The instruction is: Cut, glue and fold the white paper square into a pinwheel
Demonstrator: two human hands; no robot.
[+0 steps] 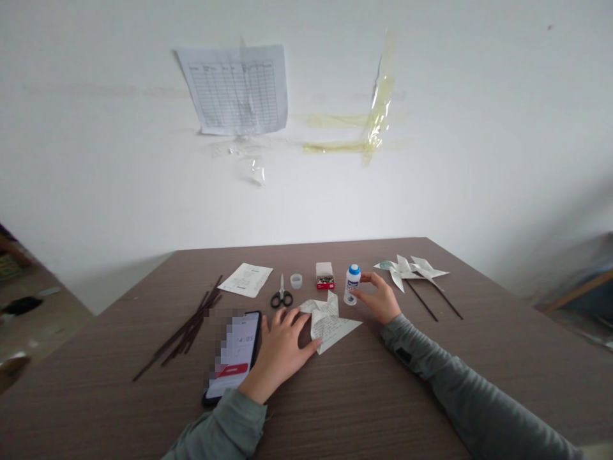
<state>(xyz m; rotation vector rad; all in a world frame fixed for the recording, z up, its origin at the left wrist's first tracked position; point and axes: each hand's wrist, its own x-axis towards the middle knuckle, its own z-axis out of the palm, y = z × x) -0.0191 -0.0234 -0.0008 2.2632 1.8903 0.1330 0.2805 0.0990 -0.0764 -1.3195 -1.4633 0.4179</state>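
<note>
We look down on a brown wood-grain tabletop [383, 396]. Near its middle lies a folded sheet of handwritten paper [330, 332], its pointed flaps forming a pinwheel-like shape, not mounted on a stick. Our left hand [280, 351] is spread open, its thumb tip at the paper's near left edge, pinching nothing. Our right hand [378, 298] curves open just beside a white bottle with a blue cap [352, 285], probably glue; we cannot tell whether the fingers touch it. Farther away, left to right, are a printed slip [246, 280], black-handled scissors [281, 294], a small clear cap [296, 281] and a red box of pins [325, 276]. A phone [234, 354] lies left of the paper, a bundle of dark sticks [184, 329] beyond it, and two paper pinwheels on dark sticks [412, 269] far right.
</note>
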